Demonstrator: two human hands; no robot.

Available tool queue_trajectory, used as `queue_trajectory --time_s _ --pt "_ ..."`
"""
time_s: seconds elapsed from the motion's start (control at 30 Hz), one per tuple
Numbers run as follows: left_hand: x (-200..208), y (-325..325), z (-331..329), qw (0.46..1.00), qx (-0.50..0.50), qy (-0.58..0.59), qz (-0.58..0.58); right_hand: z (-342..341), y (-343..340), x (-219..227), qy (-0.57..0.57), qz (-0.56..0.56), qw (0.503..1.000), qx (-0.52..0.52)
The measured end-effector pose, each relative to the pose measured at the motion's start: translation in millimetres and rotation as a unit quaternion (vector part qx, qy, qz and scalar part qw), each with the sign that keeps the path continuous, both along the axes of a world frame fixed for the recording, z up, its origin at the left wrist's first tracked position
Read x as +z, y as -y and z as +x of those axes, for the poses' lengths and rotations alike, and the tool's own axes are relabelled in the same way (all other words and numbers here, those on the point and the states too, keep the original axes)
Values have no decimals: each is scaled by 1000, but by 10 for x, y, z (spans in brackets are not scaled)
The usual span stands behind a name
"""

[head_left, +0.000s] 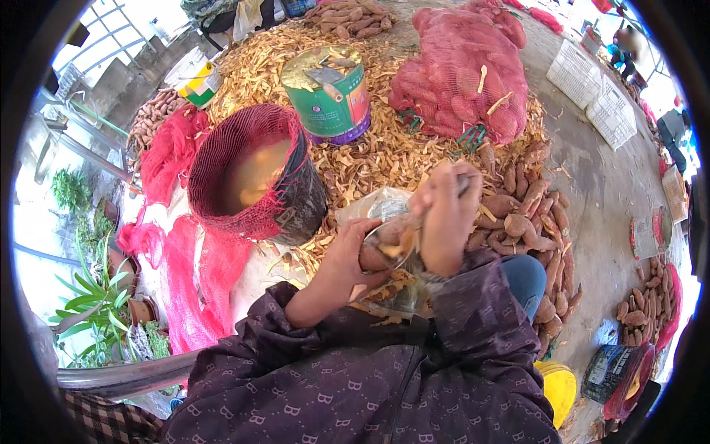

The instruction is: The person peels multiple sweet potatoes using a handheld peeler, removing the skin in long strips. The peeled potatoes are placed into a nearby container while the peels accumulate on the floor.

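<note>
Over my lap, my left hand (346, 260) is closed around a brown-skinned sweet potato (374, 257), part of it showing pale peeled flesh. My right hand (444, 218) grips a peeler (464, 183); its dark handle end sticks up beside the fingers. A thin curved metal edge shows against the sweet potato, slightly blurred, and the fingers hide the rest of the tool. Clear plastic (384, 201) lies under and beyond both hands, with loose peel strips on it. On the right, a heap of unpeeled sweet potatoes (521, 226) lies close to my right hand.
A black bucket (305, 214) lined with red mesh holds cloudy water and pale pieces. Behind it stands a green tub (325, 111) with a blade-like tool on top. Peelings (377, 159) cover the ground. A full red mesh sack (462, 81) and white crates (610, 111) stand farther off.
</note>
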State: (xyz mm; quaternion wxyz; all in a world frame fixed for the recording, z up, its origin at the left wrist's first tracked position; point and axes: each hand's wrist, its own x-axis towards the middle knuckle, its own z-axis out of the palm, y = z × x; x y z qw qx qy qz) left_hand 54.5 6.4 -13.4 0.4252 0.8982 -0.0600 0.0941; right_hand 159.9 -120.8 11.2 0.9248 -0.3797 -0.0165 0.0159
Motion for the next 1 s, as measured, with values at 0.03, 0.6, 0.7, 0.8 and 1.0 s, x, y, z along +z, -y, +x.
queue_trajectory --time_s 0.03,0.6,0.7,0.8,1.0 --pt "-16 0 -23 1000 -5 0 -5 -51 -54 31 33 -13 999 30" --pt "-24 118 -16 997 45 -44 36 49 -12 13 35 -117 988 89" --pt "5 134 -5 998 43 6 41 702 310 -455 -44 -185 979 -78" --pt "47 47 9 997 39 52 49 894 705 -548 -46 -126 957 -256" --pt "83 80 23 997 57 43 38 214 200 -30 -12 -52 996 -64"
